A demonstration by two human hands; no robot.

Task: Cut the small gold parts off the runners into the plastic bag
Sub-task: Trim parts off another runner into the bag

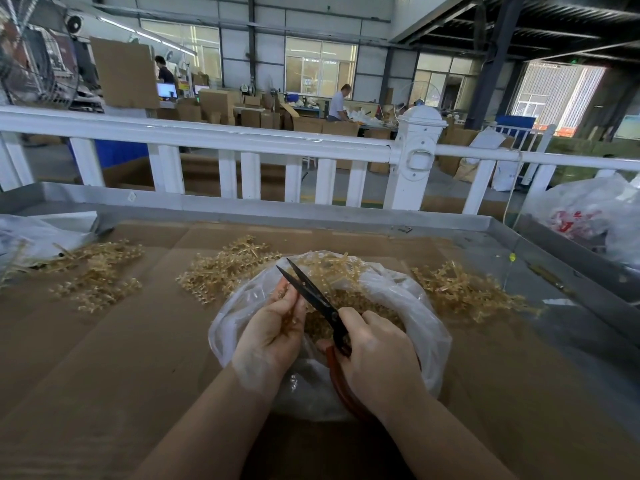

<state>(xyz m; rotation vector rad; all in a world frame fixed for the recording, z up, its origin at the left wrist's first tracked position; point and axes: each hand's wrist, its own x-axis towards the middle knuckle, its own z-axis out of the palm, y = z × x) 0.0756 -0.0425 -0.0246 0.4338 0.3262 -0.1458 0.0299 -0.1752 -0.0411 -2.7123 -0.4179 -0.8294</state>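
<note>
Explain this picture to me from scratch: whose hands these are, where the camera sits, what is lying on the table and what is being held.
No machine here: a person works with two bare hands, filmed by one camera worn on their head, looking forward and down. The right hand grips scissors with dark blades and reddish handles; the blades stand open. The left hand holds a gold runner up to them, above an open clear plastic bag that already holds small gold parts. The table is covered with brown cardboard, and heaps of gold runners lie to the left, behind the bag and to the right. A white railing stands beyond, with a workshop full of boxes behind it.
</note>
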